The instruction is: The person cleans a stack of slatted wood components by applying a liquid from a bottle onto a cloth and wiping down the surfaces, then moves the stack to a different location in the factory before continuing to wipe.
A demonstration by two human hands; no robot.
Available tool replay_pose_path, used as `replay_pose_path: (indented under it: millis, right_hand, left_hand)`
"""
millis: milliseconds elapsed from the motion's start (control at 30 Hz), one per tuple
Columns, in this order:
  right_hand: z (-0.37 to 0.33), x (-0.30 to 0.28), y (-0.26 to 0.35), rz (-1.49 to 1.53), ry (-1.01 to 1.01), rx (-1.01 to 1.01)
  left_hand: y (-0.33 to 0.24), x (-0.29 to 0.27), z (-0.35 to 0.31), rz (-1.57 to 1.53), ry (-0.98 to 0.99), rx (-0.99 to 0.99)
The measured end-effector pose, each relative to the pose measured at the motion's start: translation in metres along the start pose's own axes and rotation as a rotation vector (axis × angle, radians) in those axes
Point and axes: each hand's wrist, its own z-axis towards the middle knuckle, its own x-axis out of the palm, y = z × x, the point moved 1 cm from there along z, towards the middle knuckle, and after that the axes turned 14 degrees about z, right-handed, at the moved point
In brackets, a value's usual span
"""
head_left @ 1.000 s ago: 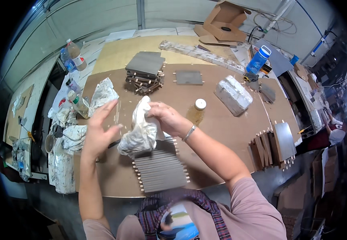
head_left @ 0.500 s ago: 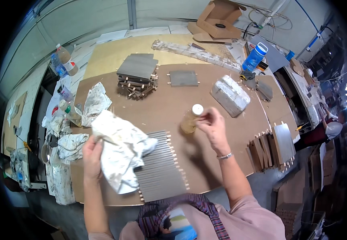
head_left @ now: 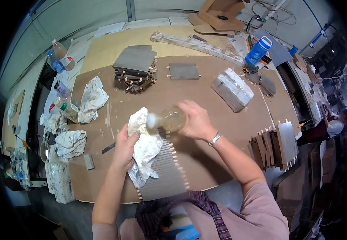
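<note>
My right hand (head_left: 196, 121) is wrapped round a small clear bottle (head_left: 172, 119) of yellowish liquid. The bottle is tipped on its side, its white top pointing left at the rag and blurred by motion. A stained white rag (head_left: 145, 150) hangs bunched in my left hand (head_left: 124, 149), just below and left of the bottle top. Beneath the rag lies a row of narrow grey panels (head_left: 165, 182) set edge to edge, with light wooden dowels sticking out at their ends. The rag hides part of this row.
Beyond are a stack of grey panels (head_left: 135, 60), a single panel (head_left: 184, 71) and a white-wrapped block (head_left: 233, 90). More dowelled panels (head_left: 275, 146) stand at the right edge. Crumpled rags (head_left: 93, 98) and bottles (head_left: 64, 107) line the left. A person (head_left: 335, 124) is far right.
My right hand has moved left and turned the bottle from upright to sideways. My left hand has brought the rag right, under the bottle top, uncovering a dark strip and small grey block on the board.
</note>
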Motion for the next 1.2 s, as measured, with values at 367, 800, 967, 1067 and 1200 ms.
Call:
replay_pose_path:
  millis: [367,800,967,1067,1200]
  right_hand:
    - [0.021,0.004,0.036,-0.459,0.076,-0.272]
    - [0.018,-0.012,0.042,-0.533,0.052,-0.222]
    - [-0.006,0.000,-0.003,-0.267,-0.111,-0.027]
    - [-0.036,0.013,-0.052,0.406,-0.298,0.205]
    - [-0.082,0.027,-0.090,0.850,-0.488,0.385]
  left_hand:
    - [0.007,-0.008,-0.010,-0.264,0.069,-0.036]
    - [0.007,-0.006,-0.019,-0.289,0.102,-0.061]
    - [0.000,-0.014,-0.033,-0.231,0.127,-0.057]
    - [-0.034,-0.038,-0.050,-0.024,0.003,0.008]
    - [-0.076,-0.043,-0.068,0.302,-0.115,0.204]
